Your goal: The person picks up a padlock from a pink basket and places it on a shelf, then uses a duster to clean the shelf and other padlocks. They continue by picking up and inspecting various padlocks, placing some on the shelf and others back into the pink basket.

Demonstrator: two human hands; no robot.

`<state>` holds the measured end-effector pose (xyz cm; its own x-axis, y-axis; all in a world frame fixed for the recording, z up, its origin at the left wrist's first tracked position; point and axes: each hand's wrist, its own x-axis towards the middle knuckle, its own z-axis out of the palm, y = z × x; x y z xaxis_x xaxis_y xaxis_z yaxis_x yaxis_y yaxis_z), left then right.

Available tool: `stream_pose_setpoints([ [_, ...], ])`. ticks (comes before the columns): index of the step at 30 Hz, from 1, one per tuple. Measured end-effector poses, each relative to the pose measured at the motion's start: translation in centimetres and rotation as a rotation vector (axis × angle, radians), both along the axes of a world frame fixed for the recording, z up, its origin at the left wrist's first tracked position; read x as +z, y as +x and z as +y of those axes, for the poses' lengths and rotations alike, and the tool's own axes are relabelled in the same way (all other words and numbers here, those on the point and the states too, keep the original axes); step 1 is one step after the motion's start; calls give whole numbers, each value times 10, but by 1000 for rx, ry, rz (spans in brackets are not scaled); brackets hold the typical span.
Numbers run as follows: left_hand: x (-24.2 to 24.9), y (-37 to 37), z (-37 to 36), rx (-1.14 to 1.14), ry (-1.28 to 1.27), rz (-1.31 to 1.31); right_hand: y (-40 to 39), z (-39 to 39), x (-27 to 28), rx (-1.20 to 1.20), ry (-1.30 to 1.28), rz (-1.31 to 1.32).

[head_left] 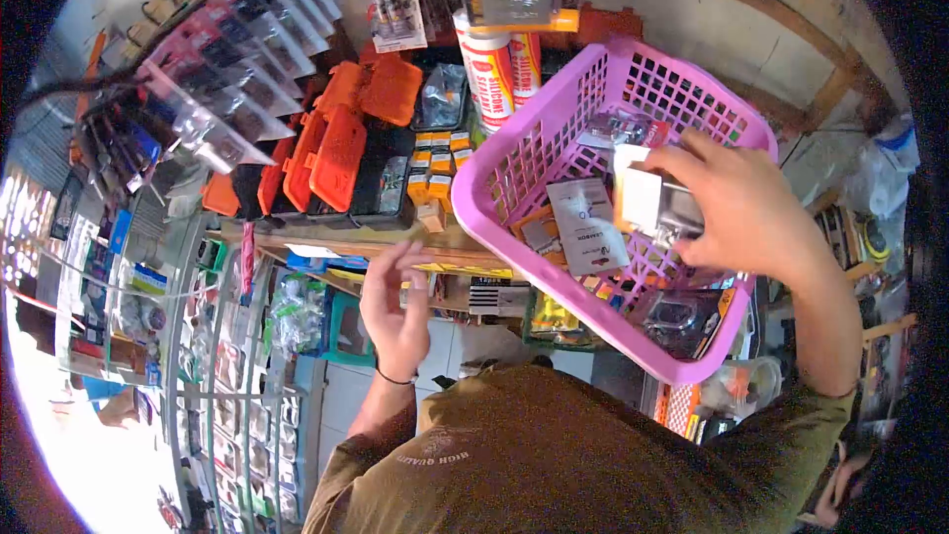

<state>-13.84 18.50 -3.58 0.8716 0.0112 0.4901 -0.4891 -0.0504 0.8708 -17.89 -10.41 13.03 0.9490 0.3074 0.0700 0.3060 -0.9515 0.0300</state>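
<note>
Over the right part of a pink plastic basket (pixel 583 302), my right hand (pixel 736 203) grips a small package (pixel 643 200) with a white face and a dark part. Below it in the basket lie a white packet (pixel 586 222) with a hang hole, a clear blister pack (pixel 623 129) and a dark package (pixel 682 321). My left hand (pixel 395 309) is in front of the shelf edge, left of the basket, its fingers apart and curled a little, with nothing in it.
Orange plastic cases (pixel 338 158), small orange-and-white boxes (pixel 430 168) and silicone tubes (pixel 491 79) stand left of the basket. Packaged goods hang at the upper left (pixel 227 89). A wire rack (pixel 237 396) of goods is at the lower left.
</note>
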Motion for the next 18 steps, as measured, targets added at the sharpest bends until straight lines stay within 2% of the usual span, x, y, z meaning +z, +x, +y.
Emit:
stream_pose_setpoints([
  [1, 10, 1, 2, -89, -180, 124, -5, 11, 12, 87, 19, -38],
  [2, 17, 3, 11, -235, -241, 172, -7, 23, 21, 202, 50, -52],
  [4, 38, 1, 20, -666, -556, 373, -6, 50, 31, 487, 123, -92],
  [5, 46, 0, 24, -888, -602, 505, -4, 66, 34, 621, 179, 46],
  [6, 50, -6, 26, -880, -612, 486, -1, 87, 34, 723, 116, 114],
  [8, 51, -21, 33, -654, -903, 1076, 4, 131, 25, 921, -17, 146],
  [9, 30, -21, 45, -729, -477, 741, 7, 149, 13, 1017, -84, 111],
  [12, 18, -37, 60, -805, -622, 660, 23, 200, -25, 1176, -145, 82],
  [14, 12, -48, 70, -888, -742, 589, 33, 228, -37, 1388, -89, -12],
  [18, -7, -76, 94, -1040, -946, 430, 57, 275, -39, 1490, -218, 96],
])
